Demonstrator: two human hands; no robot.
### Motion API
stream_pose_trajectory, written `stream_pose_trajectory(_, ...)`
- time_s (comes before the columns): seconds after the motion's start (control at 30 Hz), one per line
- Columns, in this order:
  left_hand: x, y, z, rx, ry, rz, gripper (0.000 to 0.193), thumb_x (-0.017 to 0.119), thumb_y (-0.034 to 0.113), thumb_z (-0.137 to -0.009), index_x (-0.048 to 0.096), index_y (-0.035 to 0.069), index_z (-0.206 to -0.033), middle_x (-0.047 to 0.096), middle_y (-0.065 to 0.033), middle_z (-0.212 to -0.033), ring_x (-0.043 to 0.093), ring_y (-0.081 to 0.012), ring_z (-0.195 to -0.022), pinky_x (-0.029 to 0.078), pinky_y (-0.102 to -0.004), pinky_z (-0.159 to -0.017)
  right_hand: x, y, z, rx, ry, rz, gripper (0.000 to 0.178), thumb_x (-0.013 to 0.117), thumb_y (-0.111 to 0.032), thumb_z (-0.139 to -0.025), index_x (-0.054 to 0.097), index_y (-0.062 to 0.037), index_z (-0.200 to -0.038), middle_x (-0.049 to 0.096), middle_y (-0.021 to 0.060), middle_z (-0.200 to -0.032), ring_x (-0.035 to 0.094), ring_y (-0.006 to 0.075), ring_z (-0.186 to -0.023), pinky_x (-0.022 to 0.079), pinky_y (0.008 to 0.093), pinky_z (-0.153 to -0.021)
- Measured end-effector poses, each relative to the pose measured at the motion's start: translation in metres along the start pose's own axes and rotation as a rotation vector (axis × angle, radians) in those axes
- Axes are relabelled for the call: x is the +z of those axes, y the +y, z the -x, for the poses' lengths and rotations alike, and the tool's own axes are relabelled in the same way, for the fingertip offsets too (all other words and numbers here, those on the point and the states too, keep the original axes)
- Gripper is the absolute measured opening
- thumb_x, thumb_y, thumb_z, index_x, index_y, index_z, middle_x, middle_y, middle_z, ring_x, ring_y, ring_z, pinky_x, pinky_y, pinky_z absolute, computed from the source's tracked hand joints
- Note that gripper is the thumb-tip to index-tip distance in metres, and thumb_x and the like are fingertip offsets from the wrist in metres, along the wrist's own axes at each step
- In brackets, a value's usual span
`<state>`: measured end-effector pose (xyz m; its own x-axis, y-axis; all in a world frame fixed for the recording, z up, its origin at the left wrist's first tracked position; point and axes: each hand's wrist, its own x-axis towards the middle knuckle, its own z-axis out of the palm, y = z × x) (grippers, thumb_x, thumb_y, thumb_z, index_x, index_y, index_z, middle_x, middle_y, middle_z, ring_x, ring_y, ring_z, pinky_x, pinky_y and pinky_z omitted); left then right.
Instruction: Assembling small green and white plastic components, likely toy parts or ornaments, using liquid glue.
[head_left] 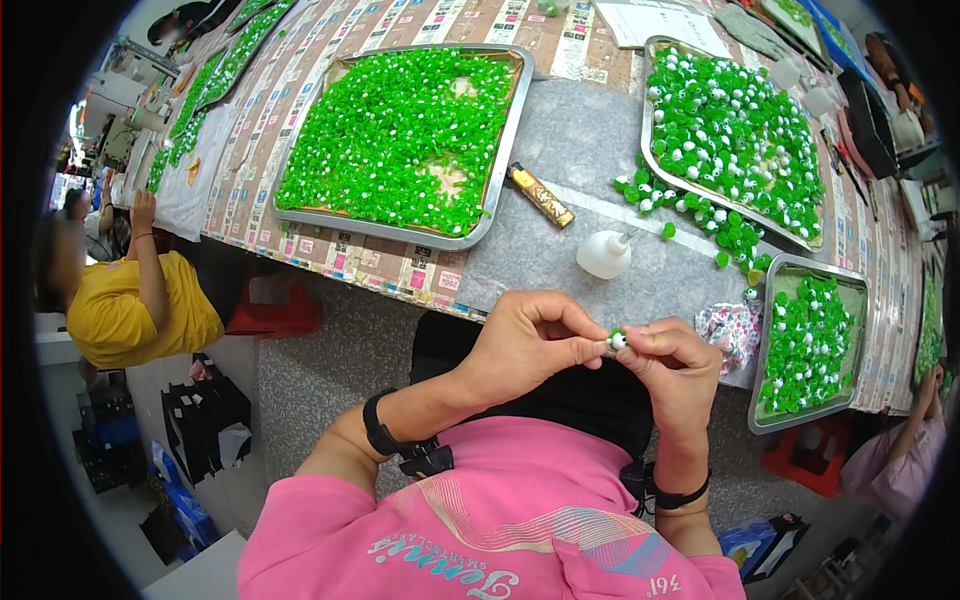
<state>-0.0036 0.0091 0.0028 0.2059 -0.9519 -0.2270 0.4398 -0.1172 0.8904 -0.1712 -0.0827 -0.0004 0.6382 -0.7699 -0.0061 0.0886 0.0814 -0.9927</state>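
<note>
Close to the table's front edge, my left hand and my right hand meet fingertip to fingertip. Between them they pinch a small green-and-white eyeball piece with a black dot; the fingers cover part of it. Just beyond my hands stands a white squeeze bottle with a thin needle-like tip. A yellow-and-black lighter lies farther back on the grey mat. Loose green pieces with white balls spill beside the right-hand tray.
A large metal tray of green pieces stands at left. Two more trays, one far right and one near right, hold green-and-white pieces. A floral cloth lies beside the near one. A person in yellow works at left.
</note>
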Motion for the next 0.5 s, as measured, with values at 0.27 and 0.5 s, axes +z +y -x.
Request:
stream_pose_trajectory(0.27, 0.0056, -0.0032, 0.0035, -0.04, -0.027, 0.123, 0.016, 0.064, -0.003, -0.083, 0.056, -0.002, -0.096, 0.062, -0.0093, -0.086, 0.063, -0.0149, -0.079, 0.053, -0.0253, -0.072, 0.003, -0.0098, -0.0012, -0.026, -0.05, 0.054, 0.027, 0.07, 0.007, -0.075, 0.066, 0.0021, -0.101, 0.061, 0.0108, -0.101, 0.064, 0.0166, -0.088, 0.054, 0.0247, -0.077)
stream_pose_trajectory(0.5, 0.0103, -0.0058, 0.0052, 0.049, -0.055, 0.091, 0.024, 0.061, 0.001, -0.086, 0.051, 0.001, -0.108, 0.06, -0.0066, -0.092, 0.061, -0.0105, -0.081, 0.052, -0.0227, -0.072, 0.0016, -0.0087, -0.0018, -0.03, -0.068, 0.013, 0.026, 0.068, 0.006, -0.078, 0.064, 0.003, -0.104, 0.059, 0.011, -0.103, 0.062, 0.0164, -0.091, 0.054, 0.025, -0.078)
